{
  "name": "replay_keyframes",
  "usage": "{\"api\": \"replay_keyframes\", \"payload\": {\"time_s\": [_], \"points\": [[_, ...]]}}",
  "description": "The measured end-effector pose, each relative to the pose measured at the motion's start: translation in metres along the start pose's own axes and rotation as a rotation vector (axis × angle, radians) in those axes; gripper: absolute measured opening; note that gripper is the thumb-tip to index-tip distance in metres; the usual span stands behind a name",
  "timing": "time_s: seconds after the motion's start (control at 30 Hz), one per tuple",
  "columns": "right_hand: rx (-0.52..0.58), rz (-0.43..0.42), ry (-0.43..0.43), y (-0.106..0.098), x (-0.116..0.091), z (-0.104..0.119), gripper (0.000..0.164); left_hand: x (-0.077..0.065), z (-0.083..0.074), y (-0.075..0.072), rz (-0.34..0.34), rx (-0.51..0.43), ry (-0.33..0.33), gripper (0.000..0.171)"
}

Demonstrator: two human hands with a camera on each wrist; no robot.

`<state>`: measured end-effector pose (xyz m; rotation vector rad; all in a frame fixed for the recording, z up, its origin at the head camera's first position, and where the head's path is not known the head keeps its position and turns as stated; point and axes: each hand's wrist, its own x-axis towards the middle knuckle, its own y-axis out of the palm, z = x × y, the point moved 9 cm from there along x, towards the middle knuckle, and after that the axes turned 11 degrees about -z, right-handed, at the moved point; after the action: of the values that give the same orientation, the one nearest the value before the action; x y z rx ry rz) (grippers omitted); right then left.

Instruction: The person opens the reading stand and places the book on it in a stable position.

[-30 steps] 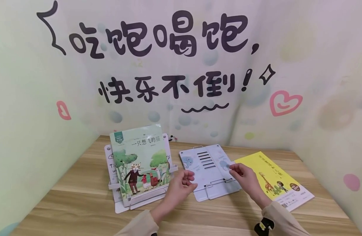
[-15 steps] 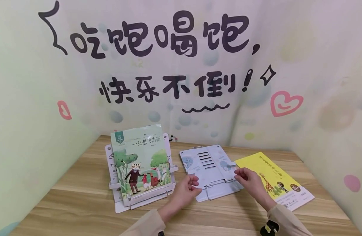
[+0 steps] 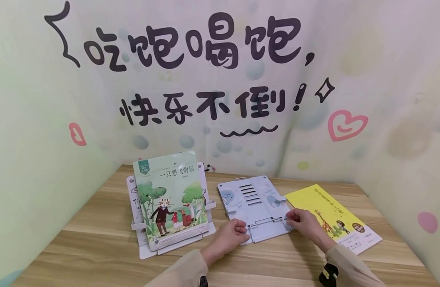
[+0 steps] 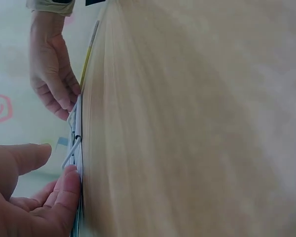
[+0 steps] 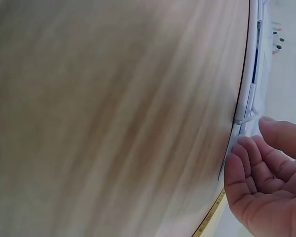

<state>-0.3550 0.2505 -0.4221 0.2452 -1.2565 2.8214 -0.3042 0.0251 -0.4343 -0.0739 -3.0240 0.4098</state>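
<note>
A light blue book stand with slots and a wire front ledge lies flat on the table. At its front left corner, my left hand touches the edge with its fingertips. The left wrist view shows the thumb raised well apart from those fingers. My right hand is at the stand's right edge, near the wire ledge. Its fingers bend loosely beside the edge in the right wrist view, with the thumb apart from them.
Left of it, a second stand props up a green picture book with a cat on its cover. A yellow book lies flat on the right. The wooden table meets printed curtain walls at the back and sides.
Both hands have moved toward me along the flat stand's sides, from around its side clips to its front corners. The stand and the books stay in place.
</note>
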Motion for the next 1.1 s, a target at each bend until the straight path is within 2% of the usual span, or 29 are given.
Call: {"api": "replay_keyframes", "payload": {"time_s": [0.17,0.27,0.5,0.77,0.97,1.1], "points": [[-0.04,0.044,-0.02,0.01,0.002,0.001,0.009,0.005,-0.003,0.006,0.022,0.11,0.05,0.024],[-0.065,0.044,-0.037,0.013,0.002,0.003,0.007,0.008,-0.003,0.008,0.033,0.161,0.057,0.022],[-0.086,0.044,-0.083,0.016,0.002,0.007,0.009,0.01,-0.004,0.008,0.028,0.182,0.043,0.021],[-0.004,0.095,-0.026,0.016,0.0,0.0,0.011,0.011,-0.006,0.009,-0.006,0.231,0.069,0.023],[0.087,0.13,0.004,0.017,-0.001,-0.004,0.012,0.008,-0.009,0.011,-0.035,0.359,0.117,0.031],[0.156,0.168,-0.011,0.017,-0.001,-0.005,0.013,0.006,-0.01,0.013,-0.05,0.42,0.131,0.03]]}}
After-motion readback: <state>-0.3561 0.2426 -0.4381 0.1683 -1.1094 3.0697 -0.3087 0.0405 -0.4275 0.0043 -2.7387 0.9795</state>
